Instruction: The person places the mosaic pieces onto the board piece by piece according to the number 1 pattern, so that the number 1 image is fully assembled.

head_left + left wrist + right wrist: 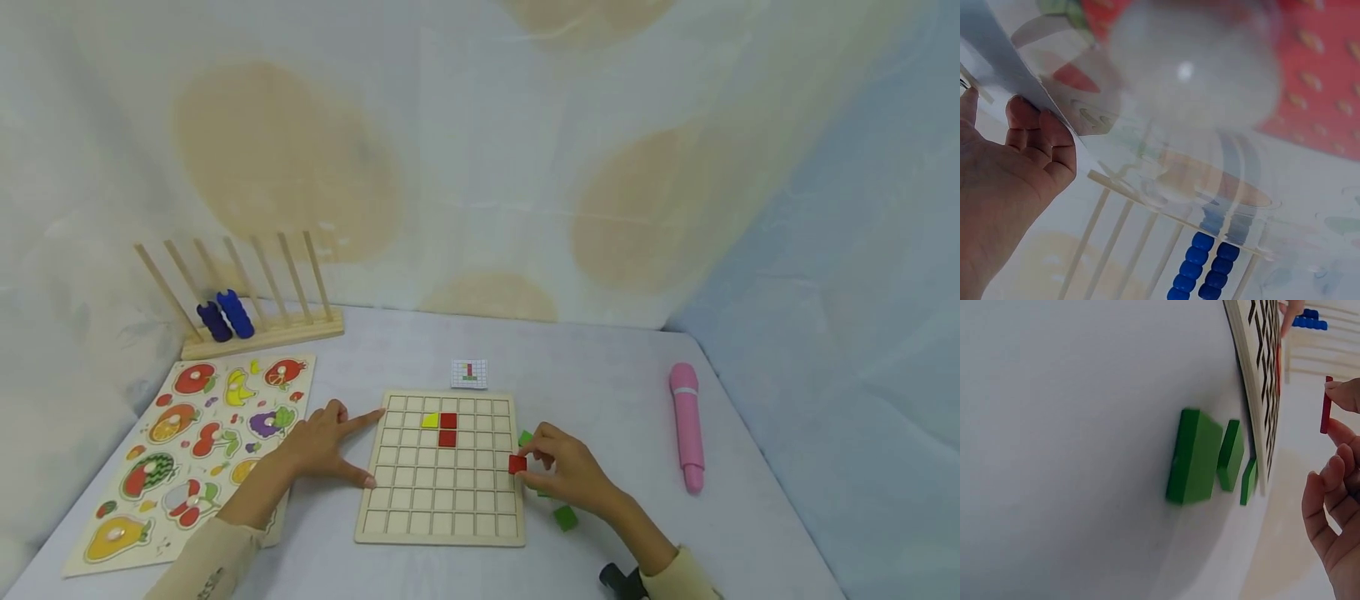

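Note:
A wooden grid board (pixel 420 525) lies on the table in the head view. Set in its upper cells are a yellow piece (pixel 431 421) with a slanted corner and two red tiles, one below the other. My left hand (pixel 324 447) rests at the board's left edge, index finger and thumb spread along it. Between thumb and finger, my right hand (pixel 566 471) pinches a red square tile (pixel 517 464) over the board's right edge; the right wrist view shows this tile (pixel 1327 405) edge-on, above the table. Several green tiles (pixel 1194 456) lie right of the board, partly hidden by this hand in the head view.
A small pattern card (pixel 469 374) lies behind the board. At left are a fruit puzzle board (pixel 161 408) and a wooden peg rack (pixel 262 337) with blue beads. A pink pen-shaped thing (pixel 687 425) lies at right, and a black object (pixel 621 582) sits by the right sleeve.

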{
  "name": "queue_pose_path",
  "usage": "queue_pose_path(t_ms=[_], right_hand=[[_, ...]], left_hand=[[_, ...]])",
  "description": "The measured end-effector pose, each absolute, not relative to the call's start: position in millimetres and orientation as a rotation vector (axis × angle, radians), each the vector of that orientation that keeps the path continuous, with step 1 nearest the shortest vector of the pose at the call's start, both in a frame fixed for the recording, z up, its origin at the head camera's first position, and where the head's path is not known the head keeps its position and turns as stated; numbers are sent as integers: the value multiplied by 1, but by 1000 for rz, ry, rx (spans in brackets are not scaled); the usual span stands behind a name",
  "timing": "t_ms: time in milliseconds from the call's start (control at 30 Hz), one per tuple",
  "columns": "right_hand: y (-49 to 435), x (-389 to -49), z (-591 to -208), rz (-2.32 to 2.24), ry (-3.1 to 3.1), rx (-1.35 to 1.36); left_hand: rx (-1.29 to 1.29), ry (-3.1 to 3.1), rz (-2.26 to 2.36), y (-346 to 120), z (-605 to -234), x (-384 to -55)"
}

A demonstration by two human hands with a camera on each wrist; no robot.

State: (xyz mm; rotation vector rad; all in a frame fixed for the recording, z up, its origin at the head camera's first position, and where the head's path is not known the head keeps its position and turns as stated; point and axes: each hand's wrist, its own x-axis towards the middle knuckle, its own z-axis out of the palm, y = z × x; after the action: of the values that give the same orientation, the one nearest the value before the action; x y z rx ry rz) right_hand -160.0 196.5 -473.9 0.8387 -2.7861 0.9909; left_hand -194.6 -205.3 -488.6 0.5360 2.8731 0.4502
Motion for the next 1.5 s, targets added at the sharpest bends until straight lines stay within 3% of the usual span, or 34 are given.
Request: queue_pose_path(t_ms=[733, 1500], right_hand=[[144, -174, -473, 1043, -2804, 955], [103, -195, -482, 666, -2891, 1073]], left_hand=[[578, 2908, 450, -202, -485, -191], [523, 2901, 428, -204, -492, -194]])
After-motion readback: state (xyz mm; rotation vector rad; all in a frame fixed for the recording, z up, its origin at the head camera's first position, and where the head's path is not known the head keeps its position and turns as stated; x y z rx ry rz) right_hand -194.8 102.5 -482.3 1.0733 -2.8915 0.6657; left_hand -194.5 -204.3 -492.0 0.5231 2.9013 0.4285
